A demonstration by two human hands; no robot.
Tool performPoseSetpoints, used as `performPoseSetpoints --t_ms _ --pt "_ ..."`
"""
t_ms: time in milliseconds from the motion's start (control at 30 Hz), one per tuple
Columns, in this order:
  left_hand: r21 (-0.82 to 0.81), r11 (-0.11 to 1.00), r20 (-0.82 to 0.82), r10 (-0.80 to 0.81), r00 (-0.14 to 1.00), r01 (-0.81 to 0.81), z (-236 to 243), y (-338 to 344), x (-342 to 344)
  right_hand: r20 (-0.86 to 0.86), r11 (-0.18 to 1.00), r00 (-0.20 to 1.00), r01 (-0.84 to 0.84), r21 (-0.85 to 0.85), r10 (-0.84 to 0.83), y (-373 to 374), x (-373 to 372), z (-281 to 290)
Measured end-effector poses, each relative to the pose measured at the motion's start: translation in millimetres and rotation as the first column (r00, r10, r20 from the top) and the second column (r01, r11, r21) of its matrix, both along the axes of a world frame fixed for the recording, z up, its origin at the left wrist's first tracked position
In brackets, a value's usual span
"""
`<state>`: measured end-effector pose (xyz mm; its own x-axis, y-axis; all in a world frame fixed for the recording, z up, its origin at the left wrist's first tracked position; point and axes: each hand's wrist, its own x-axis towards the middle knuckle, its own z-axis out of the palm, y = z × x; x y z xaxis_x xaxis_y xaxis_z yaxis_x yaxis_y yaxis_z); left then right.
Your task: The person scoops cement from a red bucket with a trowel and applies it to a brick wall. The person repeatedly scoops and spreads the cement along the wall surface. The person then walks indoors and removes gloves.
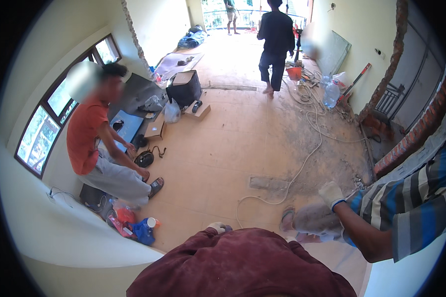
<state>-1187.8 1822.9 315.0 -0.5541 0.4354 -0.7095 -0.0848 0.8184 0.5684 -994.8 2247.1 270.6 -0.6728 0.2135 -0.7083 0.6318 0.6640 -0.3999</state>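
Observation:
My left hand point(218, 226), in a whitish work glove, shows only in part beyond the front of my maroon shirt point(243, 262). Its fingers are mostly hidden, so I cannot tell whether it holds anything. The tiled floor point(203, 203) lies around it. My right hand is out of sight behind my shirt. Close on my right sits or crouches a co-worker in a striped shirt point(381, 213), whose own gloved hand point(331, 194) rests near the knee.
At left a person in an orange shirt point(88, 133) bends over a ledge. Cardboard boxes point(155, 129), a black bag point(184, 91) and a blue bag point(142, 231) lie along that side. A pale cable point(309, 163) crosses dusty floor. A person in black point(276, 42) stands farther off.

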Motion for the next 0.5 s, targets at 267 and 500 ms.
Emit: performPoseSetpoints --t_ms 267,500 --pt "-0.082 0.974 0.041 -0.206 0.978 0.209 -28.6 -66.0 -28.8 0.029 0.987 0.986 0.161 0.004 -0.161 -47.1 -4.5 -6.6" --pt "-0.052 0.993 -0.056 -0.112 0.992 0.109 -10.4 -59.0 -74.3 -0.342 0.949 0.886 -0.292 0.119 0.315 -61.5 -74.1 56.0"
